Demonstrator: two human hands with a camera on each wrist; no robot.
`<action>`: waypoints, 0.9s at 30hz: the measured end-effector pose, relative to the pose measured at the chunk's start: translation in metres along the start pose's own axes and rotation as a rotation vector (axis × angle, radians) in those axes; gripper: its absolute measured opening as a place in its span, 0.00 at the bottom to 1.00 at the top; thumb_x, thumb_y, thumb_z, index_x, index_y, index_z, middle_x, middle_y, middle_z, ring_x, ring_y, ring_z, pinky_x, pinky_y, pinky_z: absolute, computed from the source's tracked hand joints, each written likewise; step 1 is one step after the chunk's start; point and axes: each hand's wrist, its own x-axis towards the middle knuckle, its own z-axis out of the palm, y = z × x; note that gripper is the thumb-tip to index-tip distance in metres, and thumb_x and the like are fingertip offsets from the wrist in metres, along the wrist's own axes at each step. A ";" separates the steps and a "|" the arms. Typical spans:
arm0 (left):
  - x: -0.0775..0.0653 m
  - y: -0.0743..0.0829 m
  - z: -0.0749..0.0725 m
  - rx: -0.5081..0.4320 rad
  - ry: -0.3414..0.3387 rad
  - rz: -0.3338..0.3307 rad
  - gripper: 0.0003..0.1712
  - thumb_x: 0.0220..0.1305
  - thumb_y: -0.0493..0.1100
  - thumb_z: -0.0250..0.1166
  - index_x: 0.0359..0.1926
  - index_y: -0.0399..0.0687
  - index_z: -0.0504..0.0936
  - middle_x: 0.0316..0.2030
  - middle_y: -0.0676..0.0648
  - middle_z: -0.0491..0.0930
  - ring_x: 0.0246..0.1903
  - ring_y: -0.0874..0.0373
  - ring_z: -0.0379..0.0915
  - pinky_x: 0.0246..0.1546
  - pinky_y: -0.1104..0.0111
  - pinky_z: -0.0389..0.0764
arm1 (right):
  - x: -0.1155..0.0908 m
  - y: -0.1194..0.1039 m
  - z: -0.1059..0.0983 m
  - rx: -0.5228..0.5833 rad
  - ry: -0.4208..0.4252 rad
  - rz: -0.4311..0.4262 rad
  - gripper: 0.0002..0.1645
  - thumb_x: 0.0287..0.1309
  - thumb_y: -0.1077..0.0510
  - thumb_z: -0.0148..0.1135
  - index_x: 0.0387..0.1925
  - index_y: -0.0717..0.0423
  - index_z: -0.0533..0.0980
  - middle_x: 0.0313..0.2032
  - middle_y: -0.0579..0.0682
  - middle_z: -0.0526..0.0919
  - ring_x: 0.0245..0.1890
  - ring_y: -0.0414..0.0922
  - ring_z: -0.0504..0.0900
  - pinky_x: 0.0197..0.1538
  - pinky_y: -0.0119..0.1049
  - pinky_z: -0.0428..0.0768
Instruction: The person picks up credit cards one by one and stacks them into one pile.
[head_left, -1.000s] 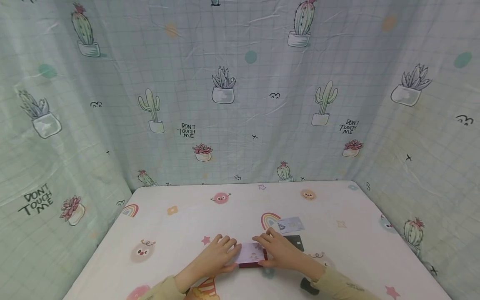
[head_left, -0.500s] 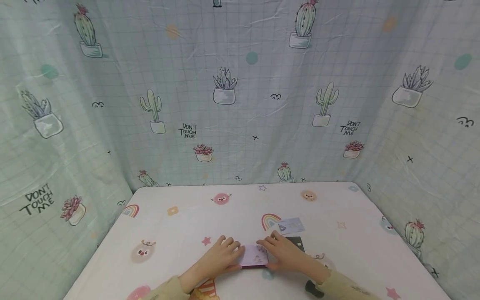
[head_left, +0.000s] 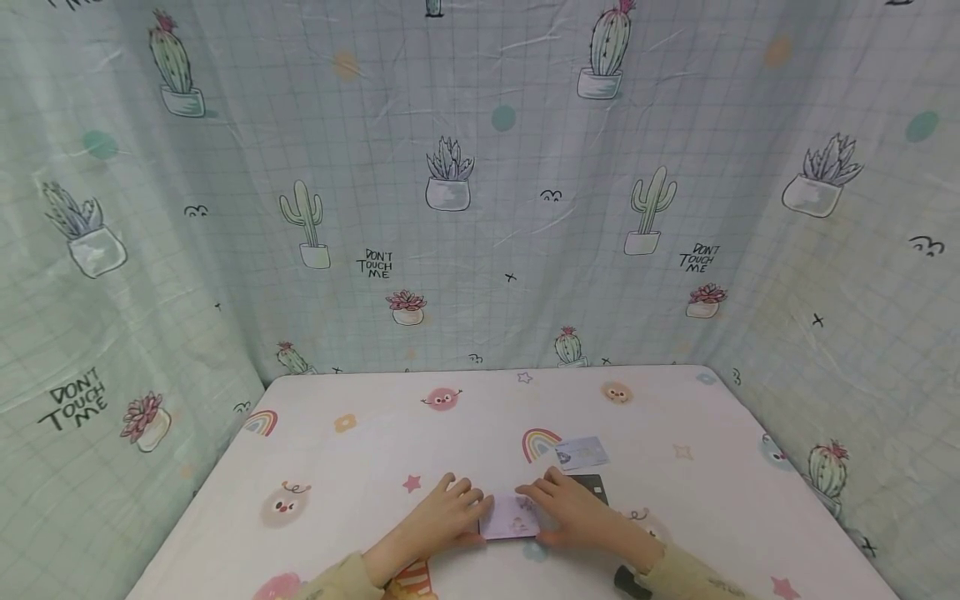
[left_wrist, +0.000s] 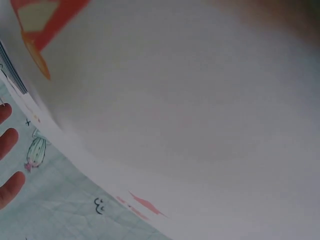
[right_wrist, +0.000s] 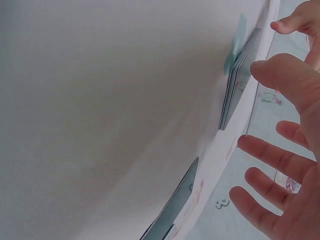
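In the head view a lilac card (head_left: 508,518) with a small printed picture lies level between both hands, right over a stack of cards (right_wrist: 238,82). My left hand (head_left: 446,515) pinches its left side, thumb at the near corner and forefinger at the far one. At the opposite side my right hand (head_left: 573,512) grips it the same way. The right wrist view shows the card almost edge-on as a thin line, with the stack's layered edges on the table beneath. Only a few left fingertips (left_wrist: 10,144) show in the left wrist view.
Behind the right hand lies a pale blue-grey card (head_left: 582,452). A dark card (head_left: 595,487) with a small white square is partly hidden by that hand. The table (head_left: 330,467) wears a white printed cover; a cactus-patterned curtain (head_left: 480,233) encloses its back and sides.
Both hands have brought the lilac card slightly right and toward me. The dark red strip below its near edge has narrowed until only a thin dark line shows.
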 end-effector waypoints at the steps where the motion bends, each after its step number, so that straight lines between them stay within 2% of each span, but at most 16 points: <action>1: 0.000 0.000 0.000 0.004 -0.002 0.000 0.30 0.52 0.68 0.51 0.49 0.57 0.72 0.38 0.58 0.75 0.41 0.61 0.68 0.44 0.62 0.71 | 0.000 0.000 0.001 0.000 -0.001 -0.001 0.39 0.43 0.40 0.64 0.57 0.48 0.65 0.43 0.39 0.76 0.39 0.36 0.65 0.43 0.31 0.70; 8: 0.000 0.001 0.003 0.024 -0.003 -0.001 0.30 0.52 0.69 0.51 0.49 0.57 0.72 0.38 0.59 0.75 0.40 0.61 0.68 0.43 0.62 0.70 | -0.001 -0.001 0.001 0.019 -0.004 0.007 0.38 0.44 0.42 0.64 0.57 0.48 0.65 0.42 0.38 0.76 0.38 0.35 0.63 0.41 0.28 0.69; 13: -0.001 0.001 0.003 -0.004 -0.026 -0.012 0.32 0.52 0.69 0.50 0.51 0.56 0.72 0.38 0.58 0.76 0.40 0.61 0.67 0.43 0.62 0.70 | 0.001 -0.001 0.002 0.045 -0.035 0.020 0.37 0.44 0.42 0.64 0.57 0.48 0.65 0.43 0.38 0.76 0.38 0.35 0.62 0.40 0.28 0.69; 20: 0.001 -0.001 0.003 -0.016 -0.041 -0.008 0.34 0.50 0.70 0.51 0.51 0.56 0.72 0.37 0.59 0.76 0.39 0.61 0.67 0.43 0.63 0.70 | 0.002 -0.001 0.004 0.031 -0.055 0.025 0.37 0.45 0.42 0.62 0.57 0.47 0.64 0.43 0.40 0.76 0.39 0.37 0.64 0.42 0.32 0.70; 27: 0.003 -0.002 0.005 0.002 -0.024 0.018 0.31 0.50 0.70 0.51 0.48 0.57 0.72 0.34 0.59 0.75 0.36 0.62 0.67 0.41 0.63 0.70 | 0.002 0.000 0.008 0.026 -0.075 0.037 0.37 0.45 0.41 0.62 0.57 0.47 0.64 0.45 0.40 0.76 0.42 0.38 0.66 0.45 0.34 0.71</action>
